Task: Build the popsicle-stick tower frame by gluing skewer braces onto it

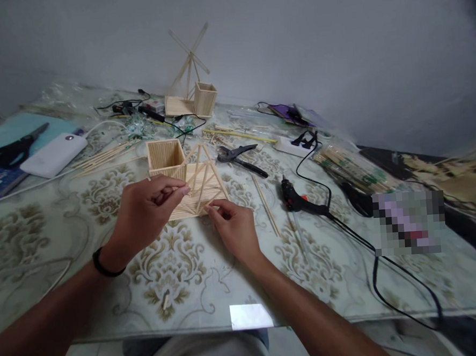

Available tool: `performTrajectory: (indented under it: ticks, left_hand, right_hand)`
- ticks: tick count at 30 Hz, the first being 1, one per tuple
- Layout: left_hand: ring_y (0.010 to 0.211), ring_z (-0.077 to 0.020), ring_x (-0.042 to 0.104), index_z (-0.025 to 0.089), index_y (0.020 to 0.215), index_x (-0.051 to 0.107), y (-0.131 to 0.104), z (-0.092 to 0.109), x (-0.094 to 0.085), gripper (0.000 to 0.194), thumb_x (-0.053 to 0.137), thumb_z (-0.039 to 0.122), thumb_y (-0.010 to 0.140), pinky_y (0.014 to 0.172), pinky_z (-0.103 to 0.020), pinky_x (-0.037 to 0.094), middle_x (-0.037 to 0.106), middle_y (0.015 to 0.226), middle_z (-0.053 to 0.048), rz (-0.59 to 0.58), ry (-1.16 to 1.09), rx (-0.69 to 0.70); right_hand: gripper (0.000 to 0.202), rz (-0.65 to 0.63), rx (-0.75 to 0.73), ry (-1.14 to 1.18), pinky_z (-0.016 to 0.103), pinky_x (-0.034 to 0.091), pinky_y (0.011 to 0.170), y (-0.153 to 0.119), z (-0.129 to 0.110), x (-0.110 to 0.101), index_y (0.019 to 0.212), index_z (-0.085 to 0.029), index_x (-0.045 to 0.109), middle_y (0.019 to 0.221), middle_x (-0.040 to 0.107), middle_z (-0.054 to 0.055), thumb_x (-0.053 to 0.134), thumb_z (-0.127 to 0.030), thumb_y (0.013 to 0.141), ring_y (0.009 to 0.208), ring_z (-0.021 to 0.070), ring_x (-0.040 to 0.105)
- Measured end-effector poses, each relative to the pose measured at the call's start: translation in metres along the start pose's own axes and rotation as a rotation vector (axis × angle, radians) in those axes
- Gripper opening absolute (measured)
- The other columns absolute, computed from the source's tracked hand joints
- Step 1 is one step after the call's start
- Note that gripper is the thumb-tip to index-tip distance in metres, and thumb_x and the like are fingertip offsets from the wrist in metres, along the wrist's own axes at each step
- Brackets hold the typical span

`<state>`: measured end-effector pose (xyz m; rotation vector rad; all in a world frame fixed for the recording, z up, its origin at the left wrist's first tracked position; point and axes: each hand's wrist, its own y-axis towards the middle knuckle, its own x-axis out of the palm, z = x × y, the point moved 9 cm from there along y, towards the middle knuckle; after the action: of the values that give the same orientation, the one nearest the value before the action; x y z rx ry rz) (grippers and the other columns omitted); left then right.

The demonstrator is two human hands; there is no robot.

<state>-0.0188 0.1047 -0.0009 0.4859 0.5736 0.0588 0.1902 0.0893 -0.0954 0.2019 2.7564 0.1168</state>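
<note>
A small model made of thin wooden sticks stands before me, with a flat slatted base (197,175), a square open box (166,156) at its left rear and a triangular stick frame (209,157) rising from the base. My left hand (154,202), wearing a black wristband, is closed in a pinch at the frame's left side; what lies between its fingertips is too small to make out. At the base's front edge, my right hand (236,226) pinches at the lower end of a thin wooden stick of the frame.
Pliers (240,159) lie behind the model and a black glue gun (299,198) with its cable to the right. A finished-looking stick windmill (204,99) stands by the wall. Loose sticks (107,155), a white power bank (53,155), scissors (14,148) and bagged sticks (350,168) surround.
</note>
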Motion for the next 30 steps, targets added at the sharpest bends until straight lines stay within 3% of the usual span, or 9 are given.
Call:
performTrajectory:
  ticks: [19, 24, 27, 30]
  left_hand:
    - [0.054, -0.0113, 0.056, 0.023, 0.088, 0.085, 0.0, 0.002, 0.001, 0.018, 0.077, 0.039, 0.092, 0.056, -0.024, 0.041, 0.068, 0.059, 0.005, -0.014, 0.016, 0.007]
    - [0.052, -0.0116, 0.051, 0.024, 0.088, 0.085, 0.0, 0.002, 0.002, 0.018, 0.076, 0.04, 0.092, 0.055, -0.026, 0.039, 0.063, 0.057, 0.005, -0.028, 0.018, -0.002]
    - [0.051, -0.0104, 0.048, 0.023, 0.093, 0.084, 0.004, 0.002, 0.002, 0.019, 0.08, 0.041, 0.089, 0.054, -0.025, 0.039, 0.06, 0.057, 0.006, -0.091, 0.029, 0.0]
    - [0.049, -0.0093, 0.047, 0.021, 0.1, 0.085, 0.008, 0.003, 0.002, 0.026, 0.083, 0.041, 0.085, 0.055, -0.023, 0.039, 0.06, 0.057, 0.007, -0.204, 0.06, 0.03]
  right_hand:
    - [0.035, -0.017, 0.073, 0.0, 0.03, 0.039, 0.055, -0.004, 0.003, -0.004, 0.09, -0.017, 0.085, 0.055, 0.064, -0.002, 0.075, -0.05, 0.086, 0.05, 0.0146, 0.049]
    - [0.034, 0.036, 0.063, -0.057, 0.029, 0.033, 0.052, -0.012, -0.012, -0.043, 0.076, -0.018, 0.079, 0.054, 0.057, -0.003, 0.079, -0.051, 0.085, 0.051, 0.0129, 0.043]
    - [0.03, 0.108, -0.072, -0.08, 0.028, 0.04, 0.056, -0.001, -0.033, -0.077, 0.089, -0.019, 0.08, 0.063, 0.056, -0.004, 0.082, -0.049, 0.085, 0.057, 0.0131, 0.047]
    - [0.028, 0.014, -0.211, -0.117, 0.029, 0.047, 0.066, 0.02, -0.048, -0.083, 0.102, -0.021, 0.082, 0.087, 0.069, 0.001, 0.085, -0.042, 0.084, 0.07, 0.0141, 0.055]
